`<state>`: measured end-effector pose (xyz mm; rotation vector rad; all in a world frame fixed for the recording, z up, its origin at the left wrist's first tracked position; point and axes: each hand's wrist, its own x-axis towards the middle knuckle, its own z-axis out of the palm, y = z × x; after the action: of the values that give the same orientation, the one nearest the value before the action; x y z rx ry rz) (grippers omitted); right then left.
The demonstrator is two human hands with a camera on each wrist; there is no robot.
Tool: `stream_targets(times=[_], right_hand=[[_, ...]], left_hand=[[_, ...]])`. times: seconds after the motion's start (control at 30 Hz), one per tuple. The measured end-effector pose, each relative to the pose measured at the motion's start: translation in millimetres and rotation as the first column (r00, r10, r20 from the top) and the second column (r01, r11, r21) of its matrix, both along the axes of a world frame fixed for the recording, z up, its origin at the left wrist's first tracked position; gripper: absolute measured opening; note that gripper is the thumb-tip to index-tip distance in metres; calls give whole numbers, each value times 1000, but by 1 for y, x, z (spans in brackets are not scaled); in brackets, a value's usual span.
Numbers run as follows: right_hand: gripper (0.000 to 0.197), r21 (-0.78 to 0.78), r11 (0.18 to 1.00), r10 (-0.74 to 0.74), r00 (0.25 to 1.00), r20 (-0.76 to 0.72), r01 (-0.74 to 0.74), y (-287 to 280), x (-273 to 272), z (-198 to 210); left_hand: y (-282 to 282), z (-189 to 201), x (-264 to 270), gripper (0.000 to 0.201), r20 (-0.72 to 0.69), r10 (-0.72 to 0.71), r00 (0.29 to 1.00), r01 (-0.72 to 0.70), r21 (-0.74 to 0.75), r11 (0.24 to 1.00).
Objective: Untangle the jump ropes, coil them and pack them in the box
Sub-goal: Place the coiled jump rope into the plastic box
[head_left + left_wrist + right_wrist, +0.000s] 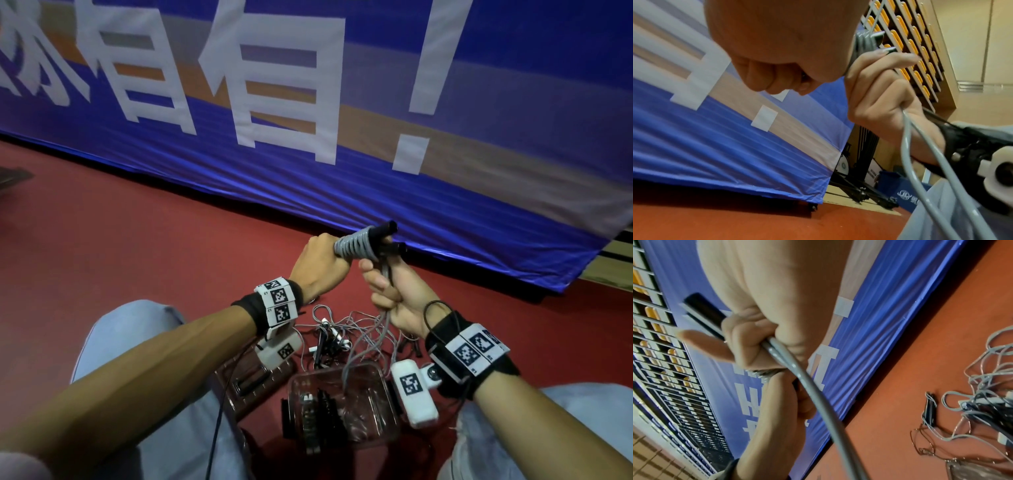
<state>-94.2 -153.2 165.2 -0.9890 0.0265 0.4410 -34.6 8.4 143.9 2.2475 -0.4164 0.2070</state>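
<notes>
My left hand (322,263) grips a pair of black handles (388,229) held side by side, with grey rope coil (356,244) wound round them. Just right of it, my right hand (390,291) holds the doubled grey rope (385,270) in a fist below the coil. The strands (793,363) leave that fist and hang down to a tangle of ropes (342,337) on the red floor. In the left wrist view the left fist (777,53) is beside the right hand (879,94), with the rope (908,146) trailing down. A clear box (387,387) sits between my knees with dark coiled ropes inside.
A clear lid (246,380) lies left of the box under my left wrist. A blue banner (342,178) hangs along the far edge of the red floor (137,240). A loose black handle (929,410) lies beside the tangle. My legs flank the box.
</notes>
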Motion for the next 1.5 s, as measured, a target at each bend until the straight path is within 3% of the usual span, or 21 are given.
stream_targets(times=[0.1, 0.2, 0.27, 0.33, 0.43, 0.53, 0.57, 0.6, 0.63, 0.67, 0.7, 0.73, 0.8, 0.97, 1.07, 1.2, 1.3, 1.4, 1.5], right_hand=[[47, 77, 990, -107, 990, -87, 114, 5, 7, -6], [50, 15, 980, -192, 962, -195, 198, 4, 18, -26], [41, -27, 978, -202, 921, -334, 205, 3, 22, -44], [36, -76, 975, -219, 875, -432, 207, 3, 22, -58], [35, -149, 973, -229, 831, -507, 177, 6, 20, -67], [27, -346, 938, -168, 868, -467, -4, 2, 20, -64], [23, -482, 871, -132, 900, -415, -95, -1, 20, -62], [18, -667, 723, -74, 939, -336, -181, -3, 19, -60], [12, -844, 492, -3, 969, -247, -213, -4, 17, -58], [9, -955, 247, 77, 986, -151, -166, -6, 15, -59], [12, -996, 53, 169, 983, -65, -75, -7, 12, -59], [22, -998, -60, 265, 964, 4, 21, -9, 10, -61], [33, -979, -136, 438, 895, 79, 153, -14, 7, -62], [39, -932, -187, 650, 751, 118, 309, -16, 11, -62], [48, -968, -164, 617, 785, 50, 191, -14, 13, -67], [58, -999, 4, 524, 851, 38, 42, -17, 17, -68], [38, -997, 74, 527, 849, 41, 2, -17, 21, -68], [34, -951, 282, 533, 845, 44, -129, -13, 20, -62], [46, -891, 397, 537, 843, 32, -219, -9, 19, -54]], left_hand=[[-9, -8, -4, 21, -216, 76, 973, -70, 34, 997], [-12, -15, 0, 16, -221, 143, 965, -73, 297, 952], [-12, -19, 4, 20, -96, 166, 981, -84, 564, 821], [-12, -27, 6, 26, -51, 156, 986, -72, 717, 693], [-13, -40, 8, 24, -73, 164, 984, -34, 822, 568], [-13, -45, 10, 20, -71, 150, 986, -8, 881, 472], [-14, -44, 11, 19, -69, 139, 988, 1, 897, 441], [-14, -44, 11, 19, -74, 127, 989, 15, 911, 412], [-14, -44, 12, 20, -95, 111, 989, 45, 920, 388], [-12, -44, 12, 20, -138, 94, 986, 94, 926, 366], [-9, -45, 12, 18, -184, 77, 980, 148, 928, 341], [-7, -46, 13, 17, -223, 58, 973, 195, 929, 315], [-4, -47, 11, 18, -244, -9, 970, 238, 939, 249], [-4, -46, 9, 16, -214, -203, 955, 237, 967, 95], [0, -39, 14, 13, -154, -332, 930, 181, 982, 51], [6, -26, 20, 17, -40, -474, 880, 103, 989, 108], [11, -15, 27, 18, 39, -542, 839, 58, 985, 162], [18, 0, 31, 13, 63, -574, 816, 64, 978, 198], [25, 11, 34, 6, 98, -618, 780, 55, 973, 224]])
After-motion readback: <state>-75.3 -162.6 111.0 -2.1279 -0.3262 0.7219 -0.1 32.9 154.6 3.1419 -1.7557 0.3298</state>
